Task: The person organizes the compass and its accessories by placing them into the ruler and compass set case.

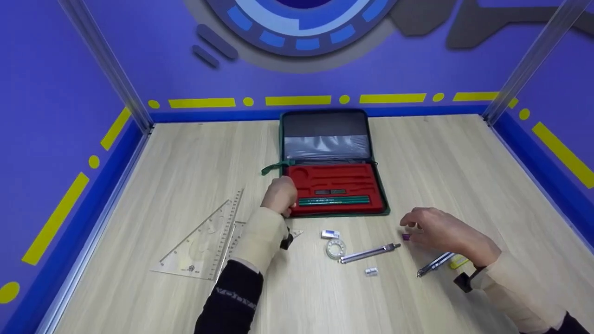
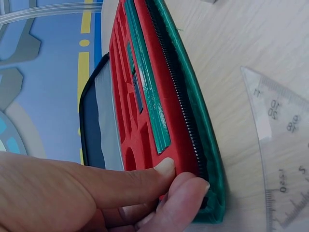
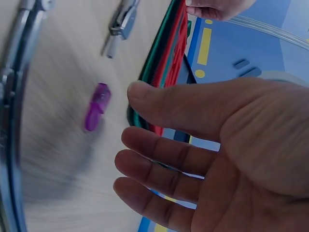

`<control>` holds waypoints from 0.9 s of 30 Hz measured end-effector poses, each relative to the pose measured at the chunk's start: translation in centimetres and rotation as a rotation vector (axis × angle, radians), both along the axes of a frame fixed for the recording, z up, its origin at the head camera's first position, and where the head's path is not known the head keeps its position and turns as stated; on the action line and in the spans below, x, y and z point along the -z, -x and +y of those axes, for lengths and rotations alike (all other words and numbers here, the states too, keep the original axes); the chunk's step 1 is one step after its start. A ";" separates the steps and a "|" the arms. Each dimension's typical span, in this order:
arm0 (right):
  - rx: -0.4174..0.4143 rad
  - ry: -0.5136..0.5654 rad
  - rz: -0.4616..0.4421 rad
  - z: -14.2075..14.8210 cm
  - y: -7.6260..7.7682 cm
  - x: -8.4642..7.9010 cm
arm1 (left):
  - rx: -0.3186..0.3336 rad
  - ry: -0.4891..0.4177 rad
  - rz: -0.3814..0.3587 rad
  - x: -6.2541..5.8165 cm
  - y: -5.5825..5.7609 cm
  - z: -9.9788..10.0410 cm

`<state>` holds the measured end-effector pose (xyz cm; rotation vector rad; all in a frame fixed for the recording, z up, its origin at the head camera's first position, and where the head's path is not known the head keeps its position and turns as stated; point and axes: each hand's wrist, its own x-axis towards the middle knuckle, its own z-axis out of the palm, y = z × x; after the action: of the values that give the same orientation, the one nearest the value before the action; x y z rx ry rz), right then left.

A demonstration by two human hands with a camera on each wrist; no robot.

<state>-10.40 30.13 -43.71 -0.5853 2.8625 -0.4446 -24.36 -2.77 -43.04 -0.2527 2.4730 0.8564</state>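
An open zip case (image 1: 325, 125) holds a red moulded tray (image 1: 341, 179) with green pencils (image 1: 334, 200) and a small dark green strip (image 1: 330, 191) in its slots. My left hand (image 1: 280, 195) pinches the tray's front left corner between thumb and fingers, close to the zip edge. In the right wrist view a small purple piece (image 3: 98, 106) lies on the table. My right hand (image 1: 436, 229) hovers near it, thumb and fingers apart, holding nothing. Below that hand lie a metal compass (image 1: 435, 264) and a yellow item (image 1: 458, 262), partly covered by the wrist.
Clear set squares (image 1: 185, 264) lie at left, partly under my left forearm. In front of the case are an eraser (image 1: 330, 234), a tape roll (image 1: 328, 248), another silver drawing tool (image 1: 369, 253) and a sharpener (image 1: 371, 272). Blue panels (image 1: 60, 116) wall in the table.
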 end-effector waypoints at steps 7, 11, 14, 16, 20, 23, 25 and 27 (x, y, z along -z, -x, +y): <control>0.007 -0.023 0.048 -0.1 -0.5 1.6 | -0.010 -0.024 -0.009 0.1 0.0 -0.1; 0.021 -0.022 0.067 -0.4 -0.6 2.1 | 0.004 -0.021 0.010 0.2 0.0 -0.1; 0.035 -0.012 0.077 -0.6 -0.6 2.3 | 0.001 -0.023 0.007 0.3 0.1 -0.1; 0.042 -0.005 0.082 -0.7 -0.6 2.4 | 0.002 -0.023 0.006 0.3 0.1 -0.1; 0.039 0.001 0.107 -0.7 -0.7 2.6 | 0.008 -0.024 0.008 0.4 0.2 -0.1; 0.029 0.001 0.121 -0.7 -0.7 2.7 | 0.006 -0.030 0.008 0.4 0.2 -0.2; 0.026 0.002 0.122 -0.7 -0.6 2.7 | 0.010 -0.031 0.009 0.4 0.2 -0.3; 0.028 0.000 0.126 -0.7 -0.6 2.7 | 0.011 -0.034 0.010 0.4 0.1 -0.3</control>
<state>-9.79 29.42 -46.43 -0.5933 2.9938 -0.4260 -24.49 -3.09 -43.41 -0.2235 2.4648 0.8962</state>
